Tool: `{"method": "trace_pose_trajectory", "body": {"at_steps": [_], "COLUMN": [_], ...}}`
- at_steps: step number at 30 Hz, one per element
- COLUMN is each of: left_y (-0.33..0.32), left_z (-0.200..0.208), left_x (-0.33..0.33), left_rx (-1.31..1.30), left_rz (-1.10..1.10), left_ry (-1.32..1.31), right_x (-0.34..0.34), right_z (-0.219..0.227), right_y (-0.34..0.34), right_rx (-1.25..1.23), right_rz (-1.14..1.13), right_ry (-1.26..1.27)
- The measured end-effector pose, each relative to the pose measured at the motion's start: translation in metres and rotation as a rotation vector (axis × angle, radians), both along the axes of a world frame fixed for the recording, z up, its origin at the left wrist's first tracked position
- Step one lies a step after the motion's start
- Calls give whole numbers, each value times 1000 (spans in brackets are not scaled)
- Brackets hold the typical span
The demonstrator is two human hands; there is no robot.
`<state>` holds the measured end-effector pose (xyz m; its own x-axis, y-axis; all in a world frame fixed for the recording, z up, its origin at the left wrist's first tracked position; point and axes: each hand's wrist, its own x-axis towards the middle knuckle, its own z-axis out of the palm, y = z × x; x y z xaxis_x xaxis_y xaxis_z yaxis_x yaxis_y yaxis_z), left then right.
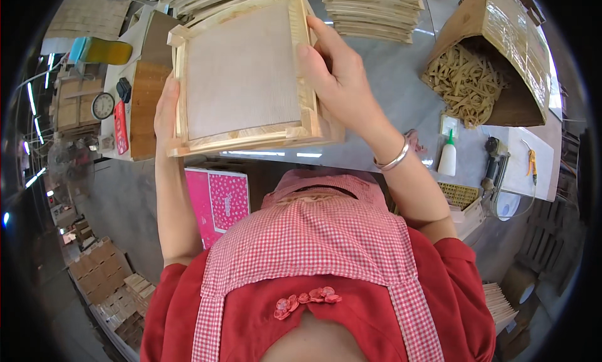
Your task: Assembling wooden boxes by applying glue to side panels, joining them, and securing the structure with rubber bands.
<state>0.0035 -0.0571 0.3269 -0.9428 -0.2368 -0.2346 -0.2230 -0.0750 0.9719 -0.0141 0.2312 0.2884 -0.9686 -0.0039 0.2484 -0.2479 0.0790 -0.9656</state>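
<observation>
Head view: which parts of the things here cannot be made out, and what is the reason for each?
All in the head view:
Panelled wooden frame: its underside faces away from the camera.
Left hand: most fingers are hidden behind the frame.
Stacked wooden slats: the upper picture edge cuts them off.
Cardboard box: its own walls and shadow hide the depth.
Round dial: too small to read.
</observation>
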Motion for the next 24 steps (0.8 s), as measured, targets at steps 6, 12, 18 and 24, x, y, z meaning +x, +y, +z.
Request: {"method": "trace_pose_trajectory", "body": {"at_steps": [6,12,18,24], "left_y": [0,-27,-45,-20], "left_z": [12,-26,-116,-176], "left_x": [6,3,7,45], "left_rx": [-163,-47,63,603], "left_rz": [-78,-102,88,-372], "left_ry": [190,35,-237,-303], "right_x": [14,23,8,81], "right_z": [4,-6,-145,-286], "right_y": [8,2,26,31], "right_rx": [-36,80,158,525], "right_rz": [22,-96,-285,-74], "right_ry": [66,17,-207,-666]}}
